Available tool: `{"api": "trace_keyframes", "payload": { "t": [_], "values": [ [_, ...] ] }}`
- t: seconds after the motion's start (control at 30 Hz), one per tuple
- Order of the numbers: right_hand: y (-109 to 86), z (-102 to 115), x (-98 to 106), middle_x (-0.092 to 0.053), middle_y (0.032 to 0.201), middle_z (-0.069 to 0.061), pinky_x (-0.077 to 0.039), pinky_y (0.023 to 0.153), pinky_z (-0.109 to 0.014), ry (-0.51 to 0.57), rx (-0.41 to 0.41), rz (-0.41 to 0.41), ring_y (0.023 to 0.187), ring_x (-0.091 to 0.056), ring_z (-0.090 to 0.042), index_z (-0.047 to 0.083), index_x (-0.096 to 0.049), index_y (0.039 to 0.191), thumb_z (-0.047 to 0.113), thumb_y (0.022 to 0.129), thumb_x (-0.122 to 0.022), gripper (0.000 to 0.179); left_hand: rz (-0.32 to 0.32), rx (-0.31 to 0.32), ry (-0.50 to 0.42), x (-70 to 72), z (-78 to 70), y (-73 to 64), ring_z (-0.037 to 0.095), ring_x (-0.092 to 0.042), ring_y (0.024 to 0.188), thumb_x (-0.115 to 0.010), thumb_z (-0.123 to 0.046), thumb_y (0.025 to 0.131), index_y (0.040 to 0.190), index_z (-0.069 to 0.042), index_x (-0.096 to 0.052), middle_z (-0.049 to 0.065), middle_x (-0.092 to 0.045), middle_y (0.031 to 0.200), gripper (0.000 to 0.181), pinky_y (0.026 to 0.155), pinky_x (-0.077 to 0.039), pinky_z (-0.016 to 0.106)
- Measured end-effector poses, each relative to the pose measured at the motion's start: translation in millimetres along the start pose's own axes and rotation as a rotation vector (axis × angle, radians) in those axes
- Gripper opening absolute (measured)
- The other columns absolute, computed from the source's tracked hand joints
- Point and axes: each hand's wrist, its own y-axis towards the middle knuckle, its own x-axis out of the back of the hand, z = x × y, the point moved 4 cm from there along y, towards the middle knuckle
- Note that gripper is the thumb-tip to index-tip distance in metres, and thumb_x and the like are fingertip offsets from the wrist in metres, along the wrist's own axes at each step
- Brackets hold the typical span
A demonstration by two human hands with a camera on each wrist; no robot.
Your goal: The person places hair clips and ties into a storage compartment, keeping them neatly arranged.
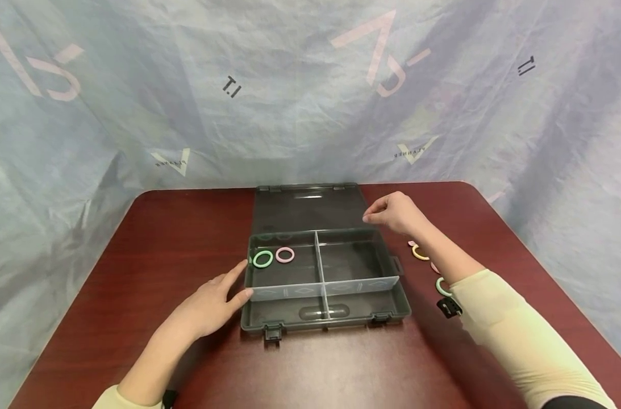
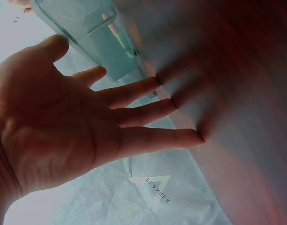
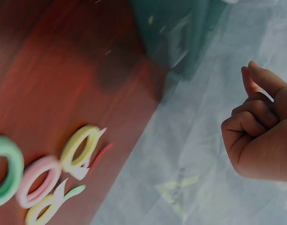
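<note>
A dark, see-through plastic box (image 1: 284,326) with dividers lies on the table, its lid (image 1: 310,207) folded back flat. In its back left compartment are a green ring (image 1: 262,259) and a pink ring (image 1: 285,255). My left hand (image 1: 203,309) rests at the box's left side, thumb and fingertip right at the rim; its fingers (image 2: 143,90) stretch out straight in the left wrist view. Over the right edge of the lid my right hand (image 1: 394,213) is raised. Thumb and forefinger come together there, the other fingers (image 3: 249,119) are curled, and nothing shows between them.
Right of the box, partly behind my forearm, lie a yellow ring (image 1: 419,253), a green ring (image 1: 441,287) and a black clip-like piece (image 1: 449,308). The right wrist view shows a pink ring (image 3: 39,182) among several there. A printed cloth (image 1: 300,113) hangs behind the table.
</note>
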Motion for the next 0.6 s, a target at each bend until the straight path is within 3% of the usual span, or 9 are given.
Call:
{"api": "trace_keyframes", "payload": {
  "t": [0.17, 0.43, 0.6],
  "values": [
    [-6.1, -23, 8, -0.069, 0.120, -0.014, -0.049, 0.081, -0.043, -0.034, -0.031, 0.005, 0.104, -0.062, -0.030, 0.010, -0.080, 0.104, 0.028, 0.095, -0.073, 0.021, -0.005, -0.009, 0.010, 2.6, -1.2, 0.1, 0.053, -0.039, 0.137, -0.047, -0.055, 0.104, 0.163, -0.017, -0.023, 0.030, -0.041, 0.151, 0.073, 0.105, -0.034, 0.068],
    [-16.3, -66, 15, -0.071, 0.114, -0.018, -0.048, 0.067, -0.036, -0.060, -0.092, -0.009, 0.094, -0.062, -0.030, 0.007, -0.079, 0.105, 0.029, 0.095, -0.073, 0.024, -0.007, -0.011, 0.013, 1.6, -1.4, 0.8, 0.053, -0.039, 0.137, -0.047, -0.054, 0.104, 0.162, -0.016, -0.024, 0.031, -0.041, 0.151, 0.073, 0.105, -0.034, 0.068],
    [-23.1, -89, 14, -0.072, 0.110, -0.017, -0.047, 0.067, -0.035, -0.069, -0.128, 0.018, 0.091, -0.062, -0.029, 0.006, -0.079, 0.104, 0.028, 0.094, -0.073, 0.025, -0.006, -0.015, 0.004, -0.2, -0.9, 1.5, 0.054, -0.039, 0.137, -0.047, -0.053, 0.105, 0.162, -0.015, -0.024, 0.031, -0.041, 0.151, 0.073, 0.105, -0.034, 0.068]
  ]
}}
